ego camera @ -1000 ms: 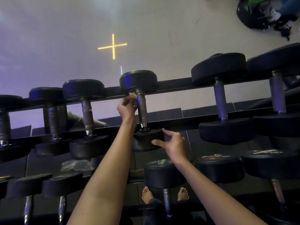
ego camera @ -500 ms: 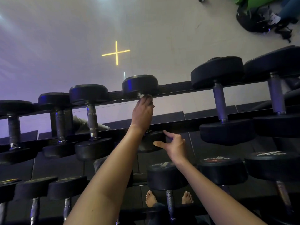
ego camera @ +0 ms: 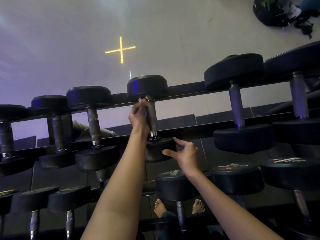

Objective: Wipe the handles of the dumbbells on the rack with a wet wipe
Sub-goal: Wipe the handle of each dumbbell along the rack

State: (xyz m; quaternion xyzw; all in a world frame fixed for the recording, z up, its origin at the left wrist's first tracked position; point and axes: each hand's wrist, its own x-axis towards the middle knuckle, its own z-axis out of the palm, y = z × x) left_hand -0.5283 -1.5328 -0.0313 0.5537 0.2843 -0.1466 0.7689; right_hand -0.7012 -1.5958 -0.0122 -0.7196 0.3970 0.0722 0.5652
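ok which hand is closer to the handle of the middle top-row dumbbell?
Left. The left hand grips the handle; the right hand is lower, thumb and forefinger at that dumbbell's near head.

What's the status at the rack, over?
Left hand grips wipe on top-row handle. Right hand braces its near head. Nothing in the way.

No legible text — only blurred markings point(ego camera: 286, 160), perhaps brand labels, on the lower-row dumbbell ends point(ego camera: 237, 181)
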